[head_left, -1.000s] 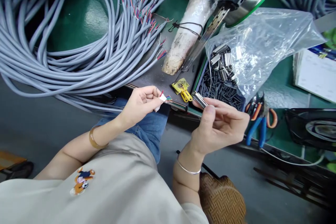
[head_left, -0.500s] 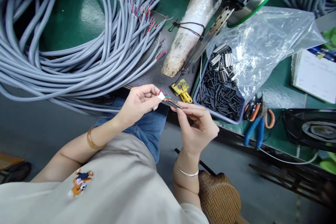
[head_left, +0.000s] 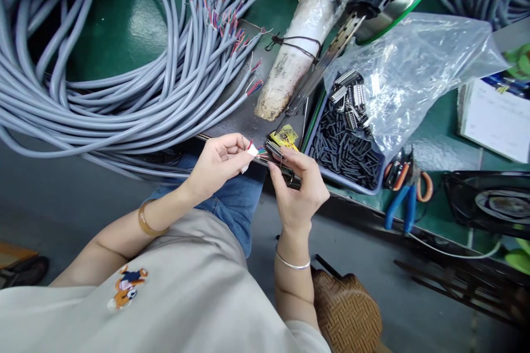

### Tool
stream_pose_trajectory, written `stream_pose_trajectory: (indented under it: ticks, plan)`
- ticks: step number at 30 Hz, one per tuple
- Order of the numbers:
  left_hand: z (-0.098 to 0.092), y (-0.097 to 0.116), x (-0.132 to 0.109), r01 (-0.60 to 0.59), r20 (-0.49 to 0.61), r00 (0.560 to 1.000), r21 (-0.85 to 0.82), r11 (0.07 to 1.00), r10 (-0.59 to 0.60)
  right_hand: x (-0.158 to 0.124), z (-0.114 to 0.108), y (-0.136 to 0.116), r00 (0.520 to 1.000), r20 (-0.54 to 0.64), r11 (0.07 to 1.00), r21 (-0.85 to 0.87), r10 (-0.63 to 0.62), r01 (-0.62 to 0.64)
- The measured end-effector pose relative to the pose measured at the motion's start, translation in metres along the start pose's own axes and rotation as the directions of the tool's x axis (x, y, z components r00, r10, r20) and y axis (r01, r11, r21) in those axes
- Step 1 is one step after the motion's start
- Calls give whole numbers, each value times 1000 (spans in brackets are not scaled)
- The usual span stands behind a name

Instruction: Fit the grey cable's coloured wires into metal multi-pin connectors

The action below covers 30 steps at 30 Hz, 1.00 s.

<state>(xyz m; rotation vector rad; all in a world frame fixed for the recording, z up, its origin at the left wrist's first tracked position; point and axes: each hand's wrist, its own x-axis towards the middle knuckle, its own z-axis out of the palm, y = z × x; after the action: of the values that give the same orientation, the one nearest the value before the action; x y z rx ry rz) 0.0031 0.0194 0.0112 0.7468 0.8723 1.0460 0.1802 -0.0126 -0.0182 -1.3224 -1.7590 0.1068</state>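
Observation:
My left hand (head_left: 221,162) is closed, its thumb and fingers pinching the end of a cable with a white wrap (head_left: 251,151) around it. Thin coloured wires (head_left: 261,153) fan out of that end to the right, and a red one sticks up by the fingertips. At the wire tips is a small dark multi-pin connector (head_left: 273,149), tilted, with a row of metal contacts. My right hand (head_left: 300,182) has its fingers on the connector's right end, while its thumb sits lower, beside the wires. Whether the wires touch the contacts is too small to tell.
Grey cables (head_left: 124,116) with stripped ends cover the left. A yellow tool (head_left: 289,137) lies behind the connector. To the right, a bin (head_left: 375,187) holds black sleeves and metal connectors beside a plastic bag (head_left: 418,66). Blue-handled pliers (head_left: 403,207) lie near the table edge.
My right hand has shifted left, its thumb parting from the fingers. The connector has turned from lying along the wires to a tilt, its end raised. My left hand has stayed put.

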Motion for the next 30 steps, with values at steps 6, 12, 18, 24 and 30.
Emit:
stream_pose_trajectory:
  ticks: [6, 12, 18, 24, 30]
  plan:
    - [0, -1, 1, -35, 3, 999, -4, 999, 35, 0, -6, -1, 995, -9, 987, -129, -99, 97]
    - [2, 0, 1, -27, -7, 1000, -27, 999, 27, -3, -4, 2, 993, -21, 978, -180, -114, 108]
    - [3, 0, 1, -22, -7, 1000, -24, 999, 22, -3, -3, 7, 985, -14, 959, -229, -174, 167]
    - [1, -1, 2, -28, 3, 1000, -2, 1000, 28, -4, -2, 2, 993, -66, 992, -77, -100, 95]
    - [2, 0, 1, -36, -2, 999, 81, 996, 36, 1, 3, -7, 978, -200, 998, 29, 57, -52]
